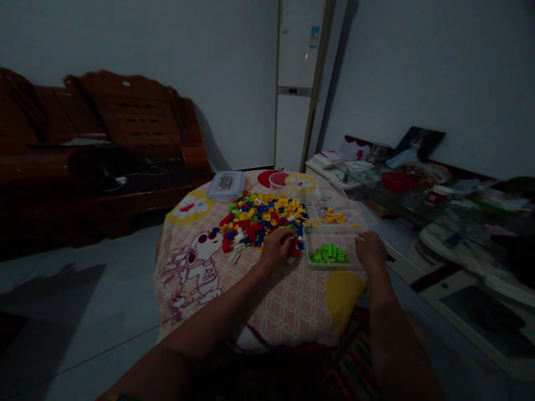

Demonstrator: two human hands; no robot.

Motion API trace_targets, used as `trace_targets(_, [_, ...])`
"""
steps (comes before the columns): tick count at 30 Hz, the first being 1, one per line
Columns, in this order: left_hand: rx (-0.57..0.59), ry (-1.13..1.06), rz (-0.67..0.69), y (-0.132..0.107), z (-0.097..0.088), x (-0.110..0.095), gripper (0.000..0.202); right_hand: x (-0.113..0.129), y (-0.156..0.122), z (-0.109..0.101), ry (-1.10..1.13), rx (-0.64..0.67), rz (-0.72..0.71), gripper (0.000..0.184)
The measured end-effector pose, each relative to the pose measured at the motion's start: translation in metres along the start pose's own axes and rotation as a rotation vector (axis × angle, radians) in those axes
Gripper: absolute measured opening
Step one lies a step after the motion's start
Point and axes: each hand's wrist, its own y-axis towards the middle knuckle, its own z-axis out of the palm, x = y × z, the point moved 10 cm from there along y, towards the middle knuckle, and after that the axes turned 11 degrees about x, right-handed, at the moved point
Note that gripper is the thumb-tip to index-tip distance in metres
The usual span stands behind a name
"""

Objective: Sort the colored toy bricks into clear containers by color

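My left hand (276, 248) is at the near right edge of a heap of toy building bricks (261, 214) in red, yellow, blue, green and white. Its fingers are curled together, and whatever lies between them is hidden. A clear plastic box (334, 267) with green bricks (330, 254) inside stands just right of that hand. My right hand (371, 250) is closed over the box's right rim. Behind it sits a second clear box (366, 213) holding yellow bricks (333, 215). Some white bricks (237, 253) lie loose at the heap's front.
The round table has a patterned pink cloth (267, 312). A lidded plastic container (226, 184) stands at its back left. On the right, a glass-topped cabinet carries a red bowl (398, 181) and a paper cup (437, 194). A wooden bench (129, 122) stands beyond, at the left.
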Motion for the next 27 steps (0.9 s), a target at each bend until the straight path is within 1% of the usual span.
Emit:
trace_targets(3, [0.009,0.064,0.094,-0.016,0.002,-0.011,0.023,-0.003,0.006,-0.009,0.035,-0.036,0.031,0.041])
trace_targets(5, [-0.004,0.094,0.136,-0.02,0.005,-0.015,0.022,-0.005,0.013,-0.016,0.062,-0.05,0.059,0.041])
trace_targets(9, [0.009,0.126,0.188,-0.023,0.016,-0.019,0.019,-0.008,0.037,-0.022,0.095,-0.02,0.113,0.042])
trace_targets(14, [0.024,0.102,0.227,-0.026,0.019,-0.019,0.02,-0.001,0.063,-0.021,0.04,0.034,0.125,0.045])
trace_targets(16, [0.019,0.102,0.228,-0.026,0.019,-0.018,0.019,0.004,0.069,-0.017,0.004,0.064,0.109,0.041])
trace_targets(19, [0.016,0.103,0.235,-0.026,0.02,-0.017,0.018,0.006,0.072,-0.012,-0.029,0.102,0.101,0.033])
trace_targets(22, [0.006,0.09,0.238,-0.026,0.02,-0.016,0.019,0.005,0.068,-0.01,-0.042,0.12,0.121,0.032])
trace_targets(25, [-0.014,0.085,0.255,-0.028,0.02,-0.017,0.02,0.013,0.063,-0.016,-0.109,0.093,0.133,0.033])
trace_targets(27, [-0.008,0.085,0.276,-0.028,0.021,-0.018,0.023,0.023,0.062,-0.024,-0.144,0.051,0.121,0.036])
